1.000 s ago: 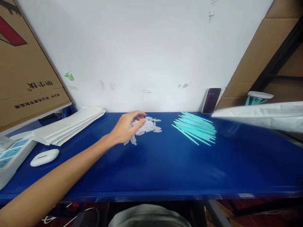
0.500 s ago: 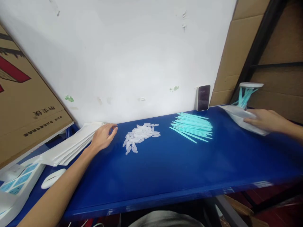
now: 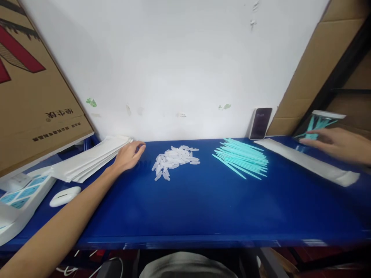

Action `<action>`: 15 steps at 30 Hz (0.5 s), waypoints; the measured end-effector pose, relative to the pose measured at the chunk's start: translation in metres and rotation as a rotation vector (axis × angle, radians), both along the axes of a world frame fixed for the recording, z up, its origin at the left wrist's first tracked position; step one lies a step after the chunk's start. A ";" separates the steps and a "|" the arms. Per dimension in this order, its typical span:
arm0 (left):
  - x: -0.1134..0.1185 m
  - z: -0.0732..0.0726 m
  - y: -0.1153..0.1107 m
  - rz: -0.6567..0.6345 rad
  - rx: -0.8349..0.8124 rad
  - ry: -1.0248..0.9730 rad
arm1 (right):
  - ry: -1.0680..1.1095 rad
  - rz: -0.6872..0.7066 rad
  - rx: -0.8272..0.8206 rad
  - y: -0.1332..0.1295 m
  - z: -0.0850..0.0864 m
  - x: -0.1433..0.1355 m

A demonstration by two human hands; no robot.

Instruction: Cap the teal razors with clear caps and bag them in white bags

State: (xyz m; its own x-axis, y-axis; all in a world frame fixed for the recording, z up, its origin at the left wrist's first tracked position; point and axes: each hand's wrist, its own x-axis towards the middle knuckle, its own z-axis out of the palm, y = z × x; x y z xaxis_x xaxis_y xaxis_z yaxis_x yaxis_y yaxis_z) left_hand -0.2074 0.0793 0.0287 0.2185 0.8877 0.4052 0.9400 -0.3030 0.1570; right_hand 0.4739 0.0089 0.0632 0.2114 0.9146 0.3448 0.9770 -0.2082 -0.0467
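My left hand (image 3: 129,155) rests on the blue table (image 3: 185,208), fingers loosely curled and apart, holding nothing, beside a stack of white sleeves (image 3: 92,160). To its right lie a heap of small translucent white pieces (image 3: 175,156) and a pile of turquoise sticks (image 3: 243,157). At the far right my right hand (image 3: 333,142), blurred, has its fingers apart above a long white sleeve (image 3: 307,160) that lies flat on the table. Just behind that hand is a clear container (image 3: 319,123) with a white rim and turquoise sticks inside, partly covered by the fingers.
A phone (image 3: 260,123) leans against the white wall. Cardboard (image 3: 37,100) stands at the left, with a power strip (image 3: 31,200) and a white oval case (image 3: 65,196) near it. More cardboard and a dark frame are at the right.
My right hand has let go of the white sleeve, which now lies flat, and is raised by the container. The camera view has shifted; my left hand stays by the stack.
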 end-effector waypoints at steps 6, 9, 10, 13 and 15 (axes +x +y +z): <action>0.008 -0.006 -0.006 -0.063 -0.048 -0.059 | 0.277 0.182 0.223 0.021 0.025 -0.094; 0.014 -0.007 -0.011 -0.119 -0.061 -0.088 | 0.307 0.234 0.224 0.034 0.016 -0.138; 0.016 -0.008 -0.013 -0.141 -0.065 -0.100 | 0.237 0.286 0.144 0.038 0.011 -0.149; 0.022 -0.009 -0.016 -0.206 -0.066 -0.130 | 0.085 0.403 0.017 0.046 -0.007 -0.169; 0.026 -0.011 -0.017 -0.237 -0.055 -0.134 | 0.059 0.462 -0.028 0.047 -0.019 -0.175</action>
